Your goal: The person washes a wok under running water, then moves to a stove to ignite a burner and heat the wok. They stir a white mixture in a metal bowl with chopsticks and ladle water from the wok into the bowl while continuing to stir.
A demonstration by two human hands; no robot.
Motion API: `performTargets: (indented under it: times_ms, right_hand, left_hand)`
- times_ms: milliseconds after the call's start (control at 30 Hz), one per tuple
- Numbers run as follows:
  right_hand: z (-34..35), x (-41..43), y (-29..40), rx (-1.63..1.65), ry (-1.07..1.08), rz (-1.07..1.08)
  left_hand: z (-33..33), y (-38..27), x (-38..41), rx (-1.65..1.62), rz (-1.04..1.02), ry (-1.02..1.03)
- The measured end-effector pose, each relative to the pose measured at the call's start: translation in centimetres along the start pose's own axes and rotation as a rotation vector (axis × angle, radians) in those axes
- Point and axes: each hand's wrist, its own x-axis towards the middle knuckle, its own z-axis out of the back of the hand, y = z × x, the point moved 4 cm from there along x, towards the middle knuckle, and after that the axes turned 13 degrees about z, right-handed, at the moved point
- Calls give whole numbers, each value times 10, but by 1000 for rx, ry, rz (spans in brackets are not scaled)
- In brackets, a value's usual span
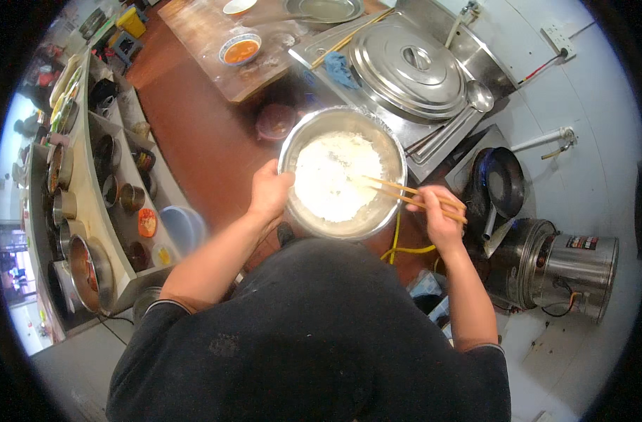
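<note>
Before me is a large steel bowl (392, 211) with a white, floury mass (331, 174) inside, so bright that its texture is partly washed out. My left hand (269, 191) grips the bowl's left rim, thumb over the edge. A pair of wooden chopsticks (394, 191) is held in my right hand (439, 213) at the bowl's right side. Their tips reach over the rim into the white mass, slightly spread apart. Fingers of the left hand below the rim are hidden by the bowl.
A stove with a large lidded pot (408, 68), a blue cloth (341, 69) and a ladle (479, 97) stands ahead right. Beyond the bowl, a wooden table (199, 31) bears a bowl of orange liquid (240, 50). Shelving (115, 232) runs along the left; a wok (502, 182) sits right.
</note>
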Motion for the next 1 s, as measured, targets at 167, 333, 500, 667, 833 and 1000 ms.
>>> performTargets:
  times_ms: [167, 333, 500, 667, 833, 1000]
  right_hand:
    - [-37, 17, -23, -151, -46, 270]
    - [-64, -14, 30, -191, 506, 372]
    - [-41, -7, 22, -105, 487, 226]
    - [-104, 47, 15, -168, 544, 399]
    - [-31, 60, 10, -247, 313, 294]
    - [-37, 27, 44, -203, 360, 364]
  left_hand:
    - [-9, 2, 5, 87, -36, 13]
    - [9, -1, 4, 13, 5, -51]
    - [16, 4, 3, -33, -15, -42]
    - [11, 3, -4, 23, 11, -39]
    - [26, -5, -8, -69, -12, -42]
    - [39, -2, -7, -50, -2, -94]
